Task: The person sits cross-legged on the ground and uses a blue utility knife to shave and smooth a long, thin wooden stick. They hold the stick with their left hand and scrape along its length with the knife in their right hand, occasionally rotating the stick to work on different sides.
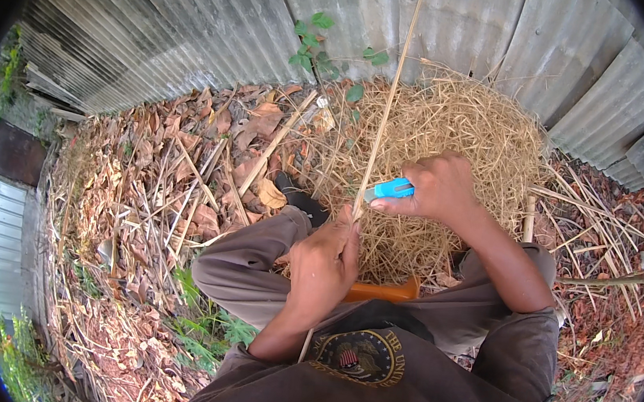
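A long, thin strip of bamboo or cane [384, 121] runs from my lap up past the far metal sheets. My left hand [324, 262] is closed round its lower part, thumb pressed along it. In my right hand [441, 188] is a light-blue utility knife [394, 190], gripped with its blade pointing left. The blade meets the strip, or lies just beside it, a little above my left fingers. Beyond and under both hands spreads a heap of pale shavings [471, 130]. The strip's lowest end is partly hidden by my left forearm.
Corrugated metal sheets [199, 23] form a fence at the far side. Dry leaves [136, 174] and loose sticks [277, 145] cover the ground at left; more sticks [602, 223] lie at right. An orange object [383, 291] shows between my legs. A green vine [307, 46] climbs the fence.
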The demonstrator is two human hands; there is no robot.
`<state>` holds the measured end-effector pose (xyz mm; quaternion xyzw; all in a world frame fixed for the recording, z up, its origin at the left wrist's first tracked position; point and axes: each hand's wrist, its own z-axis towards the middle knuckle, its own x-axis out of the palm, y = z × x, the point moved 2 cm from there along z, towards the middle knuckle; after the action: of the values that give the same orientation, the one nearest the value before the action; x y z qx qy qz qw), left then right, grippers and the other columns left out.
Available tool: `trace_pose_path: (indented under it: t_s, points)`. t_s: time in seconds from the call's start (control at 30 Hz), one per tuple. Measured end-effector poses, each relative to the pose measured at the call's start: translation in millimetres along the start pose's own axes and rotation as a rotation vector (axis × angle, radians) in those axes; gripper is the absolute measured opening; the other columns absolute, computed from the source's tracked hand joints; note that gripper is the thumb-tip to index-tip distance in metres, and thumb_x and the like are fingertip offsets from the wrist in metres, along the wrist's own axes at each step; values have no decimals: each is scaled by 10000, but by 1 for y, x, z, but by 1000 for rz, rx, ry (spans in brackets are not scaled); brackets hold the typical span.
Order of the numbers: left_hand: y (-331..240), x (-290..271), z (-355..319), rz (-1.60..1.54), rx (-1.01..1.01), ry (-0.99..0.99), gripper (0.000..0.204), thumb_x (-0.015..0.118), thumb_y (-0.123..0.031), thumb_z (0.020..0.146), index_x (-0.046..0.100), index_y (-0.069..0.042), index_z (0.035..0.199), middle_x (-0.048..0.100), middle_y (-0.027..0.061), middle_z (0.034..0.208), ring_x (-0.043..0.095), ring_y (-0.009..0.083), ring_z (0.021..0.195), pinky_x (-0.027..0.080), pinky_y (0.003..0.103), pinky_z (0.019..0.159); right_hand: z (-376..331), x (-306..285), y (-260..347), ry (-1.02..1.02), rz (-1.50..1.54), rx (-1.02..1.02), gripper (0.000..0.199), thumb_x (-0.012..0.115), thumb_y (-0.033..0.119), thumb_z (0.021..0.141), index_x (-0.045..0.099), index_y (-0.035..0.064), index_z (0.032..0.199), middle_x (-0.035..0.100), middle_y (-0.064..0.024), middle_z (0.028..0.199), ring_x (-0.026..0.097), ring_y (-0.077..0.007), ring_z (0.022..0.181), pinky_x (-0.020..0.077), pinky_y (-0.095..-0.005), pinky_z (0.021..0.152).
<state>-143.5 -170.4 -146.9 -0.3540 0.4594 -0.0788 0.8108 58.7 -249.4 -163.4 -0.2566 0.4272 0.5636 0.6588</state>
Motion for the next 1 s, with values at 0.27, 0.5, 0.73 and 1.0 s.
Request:
trace_pose_path:
  t_s: [0.27, 0.5, 0.73, 1.0]
  points:
    - [4, 10, -9, -59, 5, -78, 187, 615, -31, 868, 648, 53, 1032, 598, 209, 710, 602, 370, 593, 450, 406, 509, -5, 1, 15, 274, 63, 56, 785, 445, 824, 759, 667, 89, 592, 538, -102, 447, 586, -268, 420, 444, -382, 414]
    - [12, 7, -9, 7, 32, -97, 130, 614, -23, 867, 660, 46, 967, 613, 213, 741, 617, 369, 627, 457, 397, 542, -12, 6, 32, 288, 131, 21, 724, 527, 787, 744, 592, 100, 524, 520, -73, 437, 543, -257, 387, 420, -378, 408]
    - [8, 12, -21, -40, -5, -57, 167, 624, -23, 861, 660, 67, 997, 635, 221, 768, 636, 363, 653, 482, 381, 568, 5, 10, -24, 134, 39, 249, 749, 504, 789, 759, 585, 83, 523, 503, -90, 427, 549, -265, 393, 421, -387, 408]
    - [13, 8, -32, -44, 52, -32, 231, 640, -28, 847, 652, 56, 1063, 598, 204, 713, 605, 349, 586, 473, 395, 521, 0, 5, -8, 243, 79, 209, 760, 447, 784, 804, 641, 83, 580, 505, -87, 433, 573, -267, 447, 450, -426, 466]
